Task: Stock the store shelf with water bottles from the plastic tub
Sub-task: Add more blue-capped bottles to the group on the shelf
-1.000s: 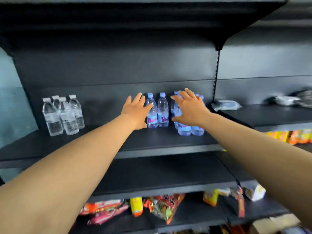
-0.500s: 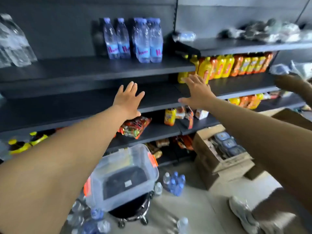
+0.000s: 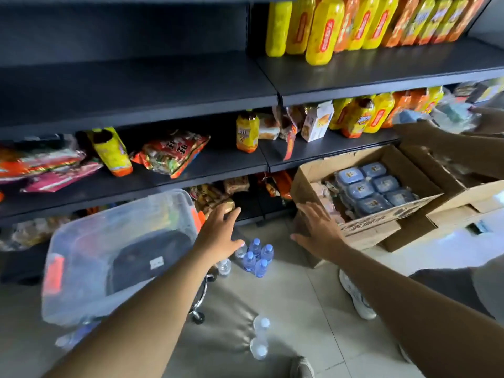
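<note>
A clear plastic tub [image 3: 81,257] with orange latches sits tilted on a wheeled stool. Beside it on the floor stands a cluster of blue-tinted water bottles [image 3: 256,257]; two clear bottles [image 3: 260,338] lie nearer. The dark shelf [image 3: 136,88] above is bare.

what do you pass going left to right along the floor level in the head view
plastic tub → left hand → blue-capped bottles → right hand → cardboard box
</note>
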The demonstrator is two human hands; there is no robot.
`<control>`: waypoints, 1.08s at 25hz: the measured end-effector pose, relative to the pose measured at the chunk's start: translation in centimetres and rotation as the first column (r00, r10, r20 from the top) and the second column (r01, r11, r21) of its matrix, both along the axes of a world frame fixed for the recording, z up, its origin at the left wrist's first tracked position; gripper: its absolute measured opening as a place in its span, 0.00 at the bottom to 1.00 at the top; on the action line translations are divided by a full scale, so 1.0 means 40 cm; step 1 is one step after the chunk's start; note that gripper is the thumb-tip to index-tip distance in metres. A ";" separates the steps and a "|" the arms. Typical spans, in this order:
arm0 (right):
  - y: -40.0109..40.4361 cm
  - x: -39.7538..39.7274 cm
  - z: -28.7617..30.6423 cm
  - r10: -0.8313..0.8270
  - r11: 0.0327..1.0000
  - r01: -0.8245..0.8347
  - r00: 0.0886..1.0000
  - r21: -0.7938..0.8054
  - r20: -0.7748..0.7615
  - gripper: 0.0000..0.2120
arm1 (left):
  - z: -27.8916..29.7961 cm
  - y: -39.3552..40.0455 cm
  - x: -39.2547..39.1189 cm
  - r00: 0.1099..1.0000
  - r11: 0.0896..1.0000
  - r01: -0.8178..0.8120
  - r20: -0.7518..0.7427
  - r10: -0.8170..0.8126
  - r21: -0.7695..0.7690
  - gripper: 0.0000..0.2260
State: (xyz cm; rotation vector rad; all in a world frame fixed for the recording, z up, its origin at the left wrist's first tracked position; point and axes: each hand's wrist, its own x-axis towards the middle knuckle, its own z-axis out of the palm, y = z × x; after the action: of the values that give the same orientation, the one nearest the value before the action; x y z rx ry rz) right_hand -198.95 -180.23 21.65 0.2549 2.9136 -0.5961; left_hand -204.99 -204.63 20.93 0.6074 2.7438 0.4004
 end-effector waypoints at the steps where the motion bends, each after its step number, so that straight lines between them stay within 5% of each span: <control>1: 0.018 0.001 -0.091 0.014 1.000 -0.014 0.999 -0.025 0.033 0.40 | -0.091 0.025 0.007 0.999 0.999 -0.036 0.029 0.035 0.037 0.36; 6: 0.076 0.005 -0.571 0.041 0.988 -0.023 0.993 -0.152 0.112 0.38 | -0.561 0.099 0.016 0.971 0.973 -0.213 0.128 0.201 0.085 0.33; 14: 0.076 -0.079 -1.247 0.125 0.975 -0.109 0.989 -0.195 0.073 0.38 | -1.224 0.124 -0.098 0.996 0.996 -0.091 -0.012 0.090 -0.027 0.34; 18: 0.058 -0.135 -1.446 0.066 0.945 -0.061 0.998 -0.322 0.003 0.38 | -1.387 0.154 -0.163 0.994 0.990 -0.090 -0.048 0.096 0.112 0.32; 23: 0.026 -0.171 -1.554 -0.098 0.829 0.073 0.995 -0.554 -0.015 0.27 | -1.473 0.199 -0.204 0.982 0.875 -0.184 0.124 0.143 0.449 0.22; 27: 0.023 -0.175 -1.547 -0.087 0.865 0.079 0.996 -0.496 0.006 0.26 | -1.492 0.219 -0.197 0.959 0.857 -0.271 0.195 0.204 0.438 0.21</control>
State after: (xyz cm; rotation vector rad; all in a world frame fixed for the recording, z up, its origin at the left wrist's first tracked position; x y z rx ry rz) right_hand -205.95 -179.31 -40.24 0.3058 2.6477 -1.3336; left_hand -212.87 -195.89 -38.76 0.3200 2.5937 1.1349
